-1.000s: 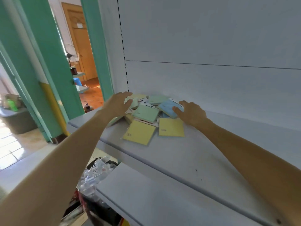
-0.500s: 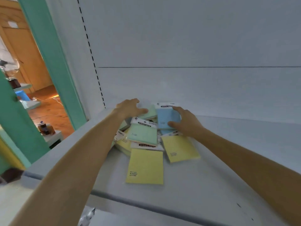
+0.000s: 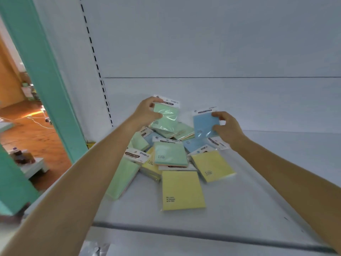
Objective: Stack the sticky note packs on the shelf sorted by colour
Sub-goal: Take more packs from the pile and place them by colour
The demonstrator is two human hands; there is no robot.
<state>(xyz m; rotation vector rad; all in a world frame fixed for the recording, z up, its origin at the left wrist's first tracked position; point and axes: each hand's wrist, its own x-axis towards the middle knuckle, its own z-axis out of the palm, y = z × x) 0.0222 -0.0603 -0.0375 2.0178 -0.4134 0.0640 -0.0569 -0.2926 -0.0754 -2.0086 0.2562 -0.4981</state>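
Lifted off the pile (image 3: 170, 157) below, the left hand (image 3: 145, 112) now gripped a green pack (image 3: 167, 115) and the right hand (image 3: 227, 130) a blue pack (image 3: 203, 126), likely starting the sort.

Your green pack (image 3: 167, 115) and blue pack (image 3: 204, 126): clear glossy plastic wrap, creased, catching glare. Yellow pack (image 3: 182, 189): matt paper under the same film. Shelf (image 3: 258, 191) you work on: smooth, matt, painted grey-white, lightly scuffed. Floor (image 3: 27, 133): glossy wood look.
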